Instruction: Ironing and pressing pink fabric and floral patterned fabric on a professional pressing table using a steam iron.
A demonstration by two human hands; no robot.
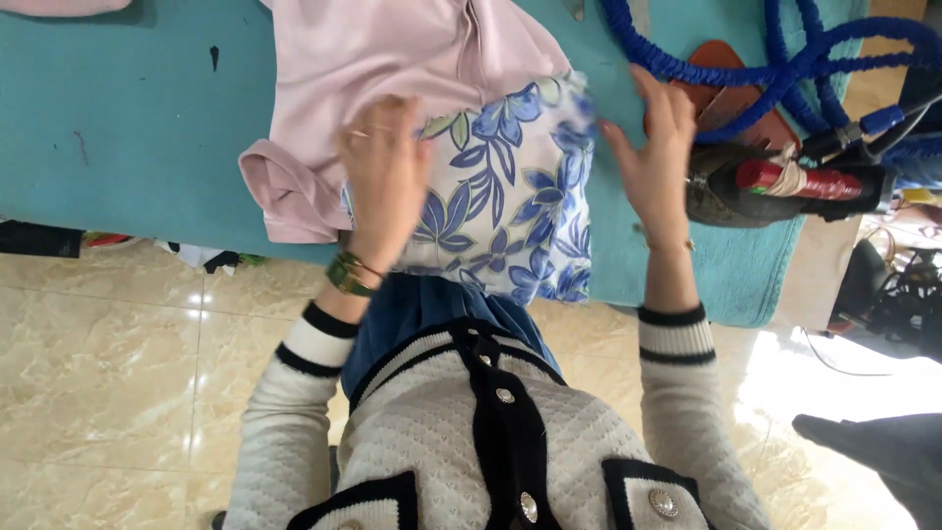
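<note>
A person in a cream knitted cardigan with black trim stands at a desk (128, 128) covered in teal cloth, both hands working a folded piece of white fabric printed with blue flowers (510, 196). The floral fabric lies at the near edge of the desk, directly in front of the person, its long axis running from the desk's near edge away toward the far side, with its nearest end hanging slightly over the edge. The left hand (385, 182) rests flat on the left side of the floral fabric, its fingers (378, 123) spread and pressing down where the print meets a pale pink garment (392, 59); the pink garment lies beyond and to the left of the floral fabric, partly tucked under it. The right hand (655, 162) sits just off the floral fabric's right edge, palm turned inward, fingers loosely spread and extended; whether the fingertips touch the cloth cannot be told, as that edge is blurred. The left hand is the one on the fabric, the right beside it, so the piece lies between the two hands. Right of the floral fabric, past the right hand, a dark iron with a red-wrapped handle (785, 182) stands on the desk, and a coiled blue hose (775, 59) loops above it. Cream floor tiles (118, 373) show below the desk edge.
</note>
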